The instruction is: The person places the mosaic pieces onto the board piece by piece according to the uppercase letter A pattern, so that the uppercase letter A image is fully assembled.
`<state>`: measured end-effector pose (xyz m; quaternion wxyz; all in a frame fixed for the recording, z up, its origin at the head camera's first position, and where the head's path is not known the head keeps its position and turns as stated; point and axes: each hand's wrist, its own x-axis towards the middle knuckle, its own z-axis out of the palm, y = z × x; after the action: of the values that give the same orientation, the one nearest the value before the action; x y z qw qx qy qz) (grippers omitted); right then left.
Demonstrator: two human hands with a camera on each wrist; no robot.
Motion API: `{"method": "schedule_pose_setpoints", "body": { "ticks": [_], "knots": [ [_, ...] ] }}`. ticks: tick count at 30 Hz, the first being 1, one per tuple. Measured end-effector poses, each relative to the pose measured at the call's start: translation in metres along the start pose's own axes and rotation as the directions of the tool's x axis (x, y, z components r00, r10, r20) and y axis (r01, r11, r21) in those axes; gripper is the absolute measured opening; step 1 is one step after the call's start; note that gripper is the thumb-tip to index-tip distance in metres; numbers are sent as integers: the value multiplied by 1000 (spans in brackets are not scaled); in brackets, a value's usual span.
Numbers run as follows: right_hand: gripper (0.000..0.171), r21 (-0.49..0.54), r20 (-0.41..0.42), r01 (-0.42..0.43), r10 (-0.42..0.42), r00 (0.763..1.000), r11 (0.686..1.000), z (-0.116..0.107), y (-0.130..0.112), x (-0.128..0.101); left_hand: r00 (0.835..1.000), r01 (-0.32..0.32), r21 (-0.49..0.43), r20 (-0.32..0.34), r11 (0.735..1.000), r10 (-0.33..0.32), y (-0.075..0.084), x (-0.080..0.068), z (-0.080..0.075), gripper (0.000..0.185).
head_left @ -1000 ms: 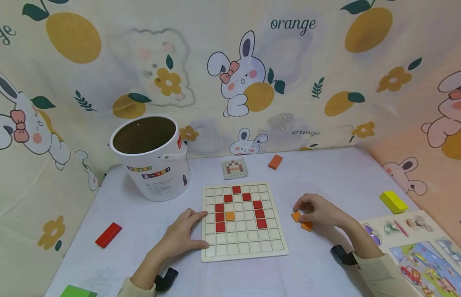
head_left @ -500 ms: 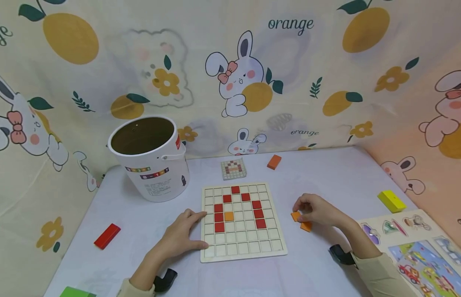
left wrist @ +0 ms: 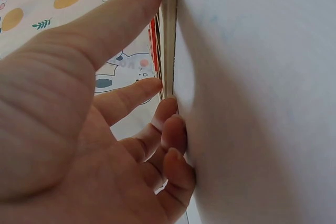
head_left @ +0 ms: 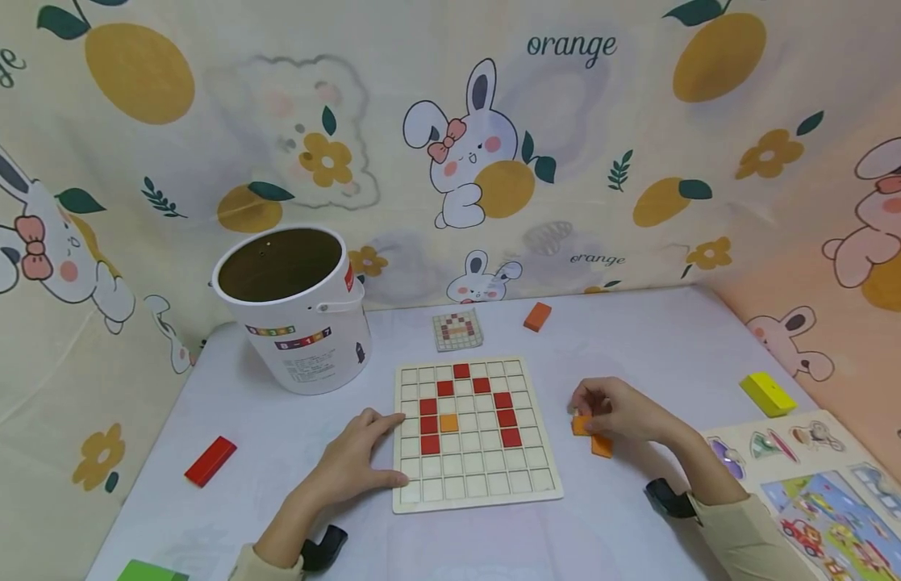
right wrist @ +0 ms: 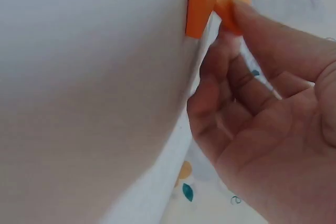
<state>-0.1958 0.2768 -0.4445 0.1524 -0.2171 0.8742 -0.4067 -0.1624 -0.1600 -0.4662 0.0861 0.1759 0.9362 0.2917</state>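
A wooden grid board [head_left: 479, 494] lies in the middle of the white table, with several red tiles [head_left: 461, 371] in an arch and one orange tile [head_left: 448, 422] set in it. My left hand [head_left: 377, 452] rests flat against the board's left edge [left wrist: 169, 35], thumb and index finger touching it. To the right of the board, my right hand [head_left: 591, 411] pinches an orange tile [head_left: 581, 425] with thumb and fingertips [right wrist: 247, 14]. A second orange tile [head_left: 601, 445] lies on the table beside it, seen edge-on as the orange tile [right wrist: 198, 3] in the right wrist view.
A white bucket [head_left: 298, 311] stands open at the back left. A small pattern card [head_left: 458, 330] and an orange block [head_left: 538, 316] lie behind the board. A red block [head_left: 211, 461], green block [head_left: 151, 571], yellow block [head_left: 768, 394] and picture puzzle [head_left: 820, 484] lie around.
The right hand's fingers have closed on the orange tile and turned it slightly. The left hand and the board have stayed still.
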Motion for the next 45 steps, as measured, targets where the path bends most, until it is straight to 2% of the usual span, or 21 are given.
{"method": "schedule_pose_setpoints", "body": {
  "ticks": [4,9,13,20,25,30,45],
  "knots": [
    [14,19,32,12,-13,999,1000,1,-6,8,1000,1,-9,3,1000,-1,1,0,0,92],
    [12,67,34,43,-46,998,997,12,-27,35,1000,-3,-8,0,1000,3,3,-1,0,92],
    [14,108,37,50,-54,998,993,28,-48,59,1000,-3,-9,-2,1000,3,4,-1,0,91],
    [12,105,73,130,-138,988,986,61,-72,89,1000,4,-13,0,1000,-4,4,-1,-2,91],
    [13,98,82,159,-168,982,982,76,-80,97,1000,5,-12,0,1000,-5,5,-2,-2,91],
    [14,83,75,135,-141,987,987,84,-83,100,1000,8,-10,0,1000,-8,4,-2,-1,92],
    [13,39,49,99,-101,994,994,88,-88,99,1000,3,1,-6,1000,-3,4,-1,-1,91]
  ]
}}
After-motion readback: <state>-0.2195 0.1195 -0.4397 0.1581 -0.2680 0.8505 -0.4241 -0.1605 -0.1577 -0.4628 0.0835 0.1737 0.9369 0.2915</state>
